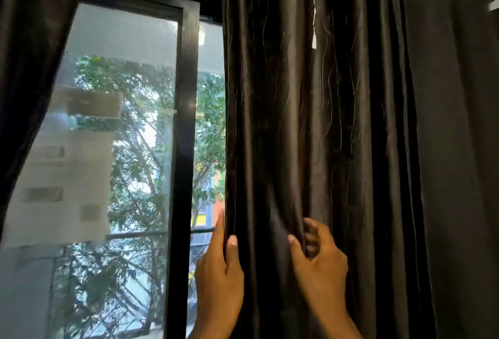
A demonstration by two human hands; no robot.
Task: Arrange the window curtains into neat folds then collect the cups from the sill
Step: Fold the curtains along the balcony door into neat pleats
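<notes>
A dark brown satin curtain (310, 101) hangs in vertical folds on the right side of the window. My left hand (220, 276) pinches the curtain's left edge, thumb in front and fingers behind the cloth. My right hand (318, 255) grips a fold a little to the right, its fingers curled round the bunched cloth. A second dark curtain (29, 49) hangs at the far left, drawn aside. No cups and no sill are in view.
A black window frame (183, 149) stands between the curtains, with a mesh screen (113, 74) over the left pane. Trees and a building show outside. A plainer dark curtain panel (459, 149) hangs at the far right under a rod with rings.
</notes>
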